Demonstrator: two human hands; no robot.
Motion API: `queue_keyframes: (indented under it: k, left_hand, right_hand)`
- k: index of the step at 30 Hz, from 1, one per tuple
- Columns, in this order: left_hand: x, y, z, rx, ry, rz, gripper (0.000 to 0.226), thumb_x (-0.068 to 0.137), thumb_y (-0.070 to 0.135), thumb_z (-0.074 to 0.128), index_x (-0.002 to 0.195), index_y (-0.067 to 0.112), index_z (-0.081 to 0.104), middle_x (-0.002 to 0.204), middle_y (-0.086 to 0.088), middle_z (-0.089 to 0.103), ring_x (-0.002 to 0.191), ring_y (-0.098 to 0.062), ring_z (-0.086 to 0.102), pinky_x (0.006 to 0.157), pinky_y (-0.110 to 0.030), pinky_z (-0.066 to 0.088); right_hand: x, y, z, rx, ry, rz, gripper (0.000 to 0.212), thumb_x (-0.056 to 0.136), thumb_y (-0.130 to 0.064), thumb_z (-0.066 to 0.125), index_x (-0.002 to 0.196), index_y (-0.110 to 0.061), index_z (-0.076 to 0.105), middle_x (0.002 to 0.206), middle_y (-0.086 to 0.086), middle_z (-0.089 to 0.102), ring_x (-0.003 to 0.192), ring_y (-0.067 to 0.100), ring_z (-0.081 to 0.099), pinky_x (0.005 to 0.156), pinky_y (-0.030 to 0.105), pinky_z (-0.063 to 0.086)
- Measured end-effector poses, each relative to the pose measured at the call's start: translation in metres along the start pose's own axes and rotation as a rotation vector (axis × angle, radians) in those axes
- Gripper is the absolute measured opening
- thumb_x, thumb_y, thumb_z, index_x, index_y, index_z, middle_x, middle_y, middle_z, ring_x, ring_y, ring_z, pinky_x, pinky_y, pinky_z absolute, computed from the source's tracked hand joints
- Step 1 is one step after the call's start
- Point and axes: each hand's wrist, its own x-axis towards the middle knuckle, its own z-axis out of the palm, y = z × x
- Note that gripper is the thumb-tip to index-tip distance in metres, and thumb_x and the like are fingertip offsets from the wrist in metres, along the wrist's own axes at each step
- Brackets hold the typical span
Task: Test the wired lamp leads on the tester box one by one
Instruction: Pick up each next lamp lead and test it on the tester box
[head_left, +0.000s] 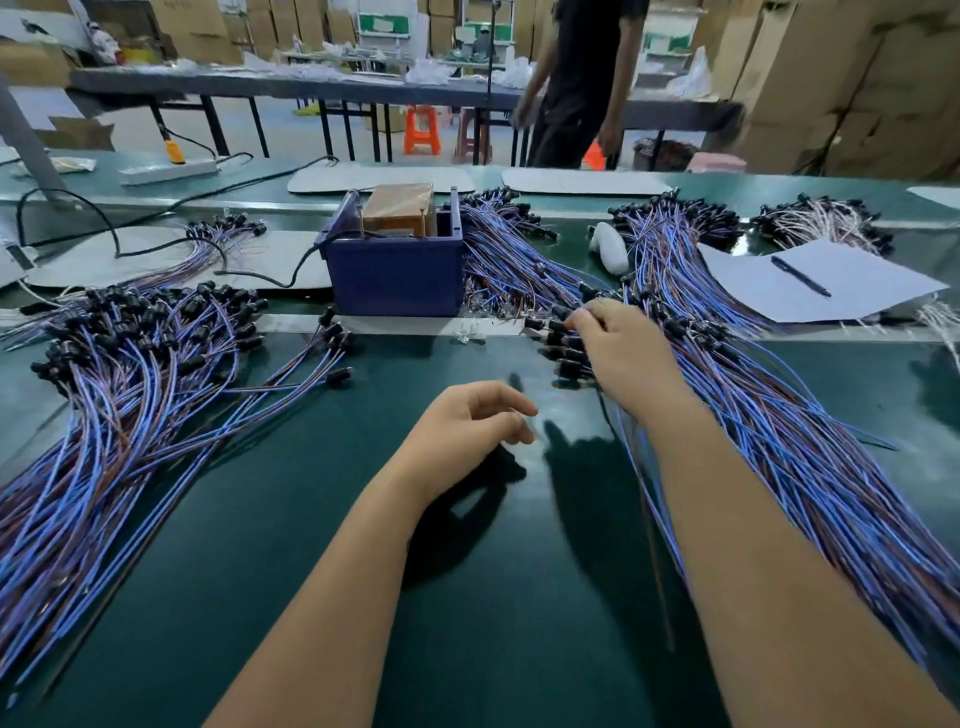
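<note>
right hand (618, 348) – apparently pinching one lamp lead (563, 327) | left hand (467, 421) loosely curled, holding nothing | leads light, limp – grip by black socket

No readable text anywhere

The brown carton (399, 208) inside the blue tester box (395, 262) carries a pale label, too blurred to make out. The white sheet (852, 283) under the pen (800, 276) at far right shows no legible writing. The stacked cardboard boxes (841, 78) in the far background show no legible print.
</note>
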Motion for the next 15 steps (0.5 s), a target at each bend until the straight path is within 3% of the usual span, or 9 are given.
queue_keyframes:
  k: [3,5,7,10,13,15]
  left_hand:
    - [0.002,-0.002,0.000,-0.016,0.041,-0.023,0.023,0.090,0.005,0.055,0.089,0.022,0.071,0.077,0.003,0.075,0.076,-0.007,0.066,0.077,-0.015,0.051]
    - [0.003,-0.003,0.000,-0.011,0.071,-0.030,0.025,0.090,0.007,0.053,0.086,0.024,0.072,0.077,0.003,0.075,0.075,-0.007,0.066,0.072,-0.014,0.049]
    - [0.004,-0.004,0.001,0.009,0.120,-0.017,0.027,0.089,0.006,0.052,0.084,0.024,0.071,0.074,0.004,0.074,0.069,-0.008,0.063,0.067,-0.016,0.047]
    - [0.008,-0.007,-0.013,0.231,0.403,-0.003,0.023,0.088,0.011,0.055,0.086,0.029,0.069,0.077,0.009,0.070,0.065,-0.011,0.059,0.063,-0.024,0.046]
    - [0.002,-0.014,-0.048,0.478,0.747,-0.078,0.024,0.089,0.016,0.054,0.105,0.027,0.067,0.098,0.007,0.065,0.091,-0.021,0.060,0.070,-0.029,0.039]
    - [-0.002,-0.023,-0.070,0.614,0.794,-0.210,0.036,0.088,0.015,0.053,0.122,0.023,0.063,0.122,-0.004,0.061,0.113,-0.029,0.049,0.081,-0.033,0.038]
  right_hand:
    - [0.009,0.016,-0.025,-0.331,0.072,-0.035,0.026,0.103,-0.036,0.040,0.094,-0.018,0.056,0.086,0.002,0.061,0.083,0.029,0.056,0.065,0.037,0.038]
    - [0.011,0.026,-0.032,-0.527,0.079,0.033,0.028,0.102,-0.040,0.042,0.115,-0.019,0.056,0.107,0.010,0.062,0.098,0.033,0.056,0.076,0.040,0.043]
    - [0.012,0.030,-0.029,-0.679,0.077,0.093,0.046,0.100,-0.044,0.044,0.137,-0.015,0.043,0.130,0.018,0.048,0.117,0.038,0.046,0.094,0.046,0.038]
    - [0.003,0.014,-0.004,-0.603,0.145,0.081,0.050,0.099,-0.044,0.041,0.140,-0.017,0.036,0.135,0.015,0.035,0.122,0.034,0.035,0.103,0.047,0.028]
    - [-0.012,-0.015,0.037,-0.431,0.129,-0.051,0.046,0.097,-0.039,0.046,0.137,-0.018,0.042,0.127,0.012,0.040,0.117,0.031,0.038,0.098,0.043,0.029]
    - [-0.025,-0.035,0.067,-0.312,0.032,-0.119,0.047,0.097,-0.038,0.048,0.139,-0.018,0.043,0.130,0.011,0.041,0.118,0.032,0.039,0.098,0.042,0.029]
